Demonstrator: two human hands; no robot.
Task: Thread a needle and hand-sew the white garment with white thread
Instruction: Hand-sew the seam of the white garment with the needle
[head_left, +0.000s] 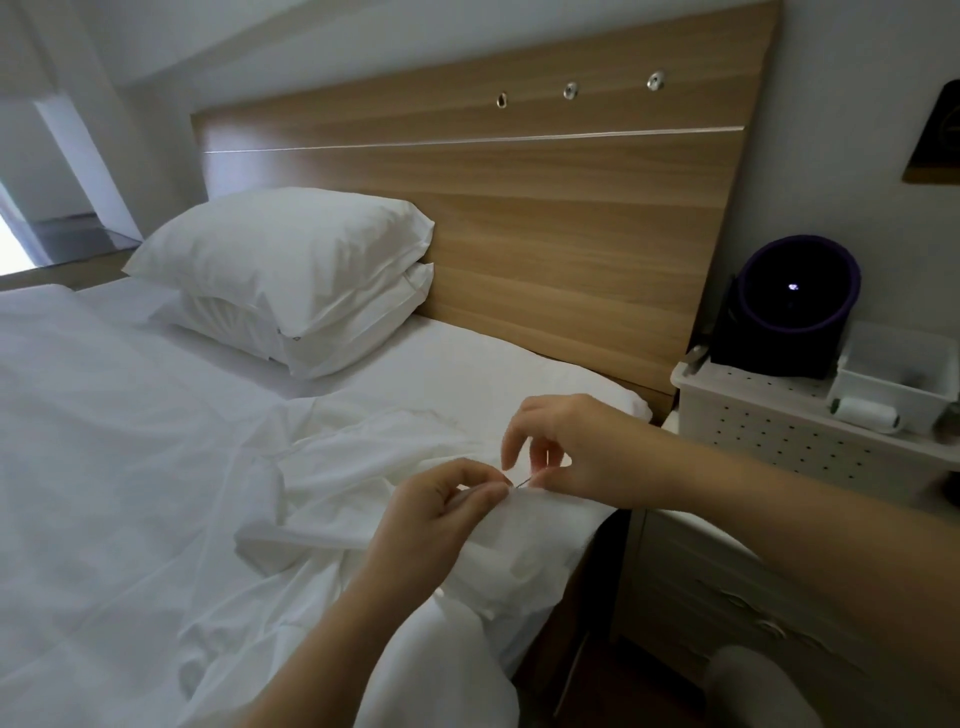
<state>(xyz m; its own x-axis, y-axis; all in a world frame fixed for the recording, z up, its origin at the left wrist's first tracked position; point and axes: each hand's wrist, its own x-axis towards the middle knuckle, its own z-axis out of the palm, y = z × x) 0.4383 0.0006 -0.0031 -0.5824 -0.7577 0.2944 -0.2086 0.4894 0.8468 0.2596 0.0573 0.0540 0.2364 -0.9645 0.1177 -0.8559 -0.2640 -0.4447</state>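
The white garment (363, 488) lies crumpled on the bed's near right corner and drapes over its edge. My left hand (441, 514) pinches a folded edge of the cloth between thumb and fingers. A thin steel needle (521, 483) pokes out of that fold. My right hand (561, 447) pinches the needle's free end, its other fingers curled above. The thread on the needle is too fine to see. A spool of white thread (866, 414) lies on its side on the bedside unit at the right.
The bed (130, 467) has white sheets and two stacked pillows (291, 275) against a wooden headboard (545, 208). A white perforated bedside unit (789, 436) carries a dark purple round device (795, 306) and a white tray (898, 374). A drawer cabinet (727, 597) stands below.
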